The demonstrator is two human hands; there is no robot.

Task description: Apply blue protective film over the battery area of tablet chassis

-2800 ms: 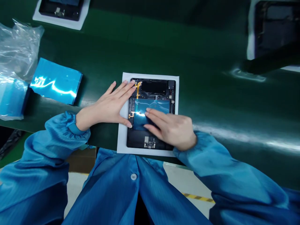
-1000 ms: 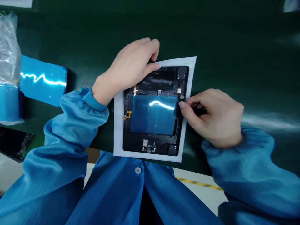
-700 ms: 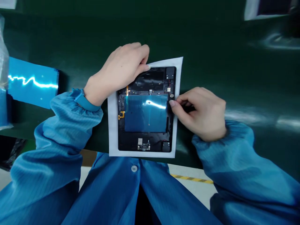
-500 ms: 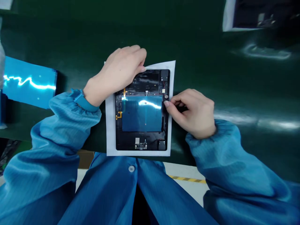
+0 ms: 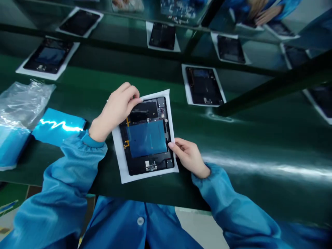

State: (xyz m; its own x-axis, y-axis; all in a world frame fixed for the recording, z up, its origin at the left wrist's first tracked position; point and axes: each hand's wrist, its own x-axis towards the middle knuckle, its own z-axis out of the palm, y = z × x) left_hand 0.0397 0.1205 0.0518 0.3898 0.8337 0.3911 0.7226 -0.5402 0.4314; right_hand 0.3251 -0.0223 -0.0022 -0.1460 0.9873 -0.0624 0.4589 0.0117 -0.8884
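Note:
In front of me an opened tablet (image 5: 141, 167) lies on a white foam sheet (image 5: 119, 162), turned slightly on the green table. A blue film-covered battery (image 5: 147, 138) fills its middle, with orange flex cables on the left side and a small circuit board at the bottom. My left hand (image 5: 118, 107) pinches the top edge of the tablet and sheet, its fingers closed. My right hand (image 5: 189, 155) grips the right edge, thumb on the frame and fingers partly hidden beneath. Beside my left sleeve sits a stack of shiny blue films (image 5: 59, 129).
A clear plastic bag (image 5: 28, 100) lies at the left above more blue film. Another opened tablet on foam (image 5: 204, 86) rests beyond to the right, one more (image 5: 45, 58) at far left. Several stand on the shelf behind. A dark post (image 5: 272, 81) slants at right. A co-worker's hands (image 5: 268, 15) show at top.
The view has tilted up, showing the shelf and other tablets. The tablet and sheet have turned a little. My right hand has moved from pinching at the tablet's inner right side to gripping its edge lower down.

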